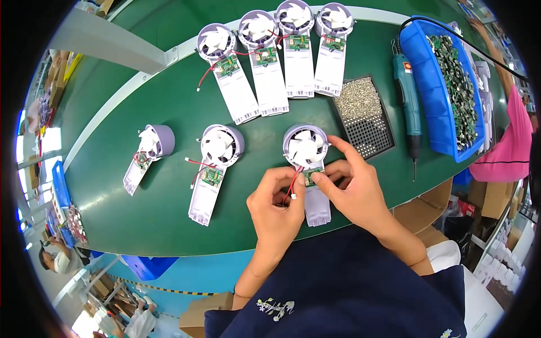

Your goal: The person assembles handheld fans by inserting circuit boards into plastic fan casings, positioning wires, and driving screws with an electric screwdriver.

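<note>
In front of me a handheld fan shell [318,211] lies on the green table, its white blades [305,147] inside a pale purple ring. A small green circuit board [311,177] sits in the shell below the ring. My left hand [276,205] grips the shell's left side, the thumb beside the red and black wires [295,183] with a white plug. From the right, my right hand [360,194] presses its thumb on the board's edge. Its index finger reaches up beside the ring, and the other fingers curl at the shell's side.
More fan shells [206,194] with boards and wires lie at the left and in a far row. To the right are a black tray [369,138] of small screws, a teal electric screwdriver [407,93] and a blue bin [445,121] of circuit boards. Another person's pink sleeve [507,135] shows far right.
</note>
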